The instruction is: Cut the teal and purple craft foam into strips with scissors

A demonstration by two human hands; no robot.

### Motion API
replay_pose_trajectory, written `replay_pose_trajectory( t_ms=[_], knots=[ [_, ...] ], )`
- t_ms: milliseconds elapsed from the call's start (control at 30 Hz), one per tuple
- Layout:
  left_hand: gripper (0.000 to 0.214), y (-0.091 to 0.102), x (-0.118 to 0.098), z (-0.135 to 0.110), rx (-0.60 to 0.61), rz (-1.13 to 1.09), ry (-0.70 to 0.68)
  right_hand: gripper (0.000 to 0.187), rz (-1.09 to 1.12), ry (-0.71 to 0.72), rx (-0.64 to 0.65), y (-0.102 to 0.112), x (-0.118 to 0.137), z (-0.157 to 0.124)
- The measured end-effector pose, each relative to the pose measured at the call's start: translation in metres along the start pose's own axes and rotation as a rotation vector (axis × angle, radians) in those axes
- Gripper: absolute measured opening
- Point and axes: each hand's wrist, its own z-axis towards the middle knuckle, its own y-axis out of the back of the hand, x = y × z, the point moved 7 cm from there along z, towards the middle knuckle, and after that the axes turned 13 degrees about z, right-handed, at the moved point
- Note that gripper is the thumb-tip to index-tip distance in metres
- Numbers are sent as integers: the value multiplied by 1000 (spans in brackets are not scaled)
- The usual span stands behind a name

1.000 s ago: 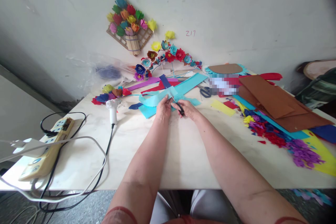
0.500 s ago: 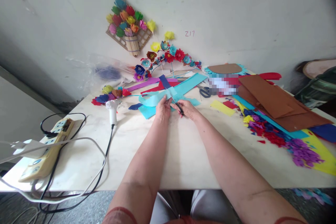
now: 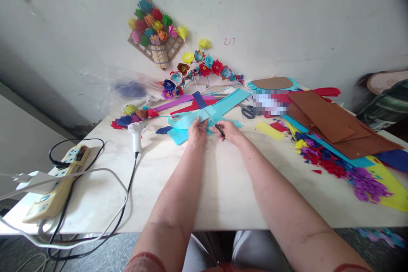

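Note:
My left hand [image 3: 196, 129] pinches a strip of light blue paper [image 3: 188, 121] over the far middle of the table [image 3: 219, 187]. My right hand [image 3: 231, 131] grips small black-handled scissors [image 3: 216, 126], whose blades point up-left into that paper beside my left fingers. A larger light blue sheet [image 3: 223, 104] lies under and behind both hands.
A white glue gun [image 3: 136, 135] stands left of my hands, its cord running to a power strip [image 3: 57, 187] at the left edge. Brown sheets [image 3: 334, 125], coloured scraps [image 3: 344, 170] and another pair of scissors [image 3: 248, 111] lie to the right. Paper flowers [image 3: 204, 70] line the wall.
Both hands stay at the blue paper with only slight shifts; the scissors' blades have edged a little further along the strip.

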Motion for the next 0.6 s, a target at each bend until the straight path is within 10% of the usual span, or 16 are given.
replay_pose_trajectory(
  t_ms=[600],
  knots=[
    [13,-5,3,-4,63,67,14,43,102,-87,31,1,10,-16]
  ],
)
